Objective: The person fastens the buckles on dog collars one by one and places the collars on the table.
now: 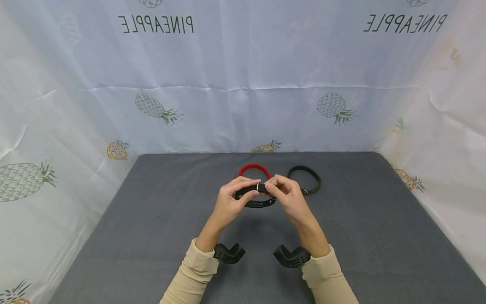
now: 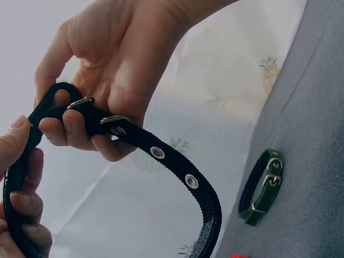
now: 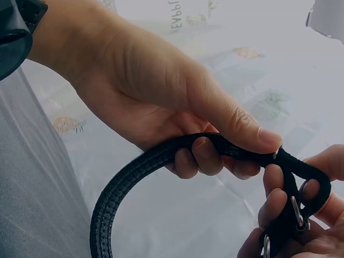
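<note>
Both hands hold a black dog collar (image 1: 255, 204), raised in front of the body. My left hand (image 1: 231, 196) pinches one part of the strap between thumb and fingers, seen large in the right wrist view. Opposite it, my right hand (image 1: 290, 198) grips the strap at the metal buckle (image 2: 80, 103). Between the hands the strap bends into a small loop (image 3: 321, 185). Metal eyelets (image 2: 157, 152) line the stretch hanging from the right hand. How far the strap end passes through the buckle is hidden by the fingers.
A red collar (image 1: 254, 166) lies behind the hands on the grey table (image 1: 171, 236). To its right is a dark green collar (image 1: 319, 181) with a metal buckle. A white pineapple-print curtain (image 1: 235, 122) encloses the back and sides.
</note>
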Motion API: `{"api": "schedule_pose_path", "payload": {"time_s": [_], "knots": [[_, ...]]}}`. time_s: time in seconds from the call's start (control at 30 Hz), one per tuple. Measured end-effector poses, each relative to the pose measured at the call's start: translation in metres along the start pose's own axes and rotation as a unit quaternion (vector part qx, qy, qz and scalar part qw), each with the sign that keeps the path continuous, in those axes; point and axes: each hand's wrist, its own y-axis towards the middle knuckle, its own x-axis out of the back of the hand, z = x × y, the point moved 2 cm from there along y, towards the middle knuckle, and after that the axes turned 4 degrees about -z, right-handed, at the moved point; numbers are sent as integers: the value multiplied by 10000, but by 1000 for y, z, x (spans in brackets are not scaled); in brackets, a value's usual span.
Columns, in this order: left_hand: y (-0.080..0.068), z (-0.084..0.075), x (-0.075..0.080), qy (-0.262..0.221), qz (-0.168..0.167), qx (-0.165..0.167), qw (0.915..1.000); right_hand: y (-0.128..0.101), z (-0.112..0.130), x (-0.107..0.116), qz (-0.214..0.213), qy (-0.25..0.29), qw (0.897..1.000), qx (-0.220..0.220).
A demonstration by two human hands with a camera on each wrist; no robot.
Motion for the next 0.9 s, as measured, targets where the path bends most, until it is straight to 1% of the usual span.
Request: {"api": "schedule_pose_path", "payload": {"time_s": [0.2,0.33,0.43,0.53,0.6,0.77,0.9], "knots": [[-1,1,-1,20,-18,-1,10000,0,-1,0,-79,-97,9999,-25],[-1,1,-2,18,-39,-9,10000,-1,-1,3,-37,-100,9996,-269],[-1,1,-2,-44,-84,24,10000,-1,-2,9,193,-24,9982,-562],[-1,1,-1,-192,-122,120,9997,0,-4,16,541,67,9950,-836],[-1,0,0,-293,-123,184,9993,0,-5,21,786,127,9924,-937],[-1,0,1,-385,-96,245,9989,-1,-9,28,1191,242,9879,-964],[-1,0,1,-434,-75,209,9988,-1,-10,29,1246,335,9869,-967]]}}
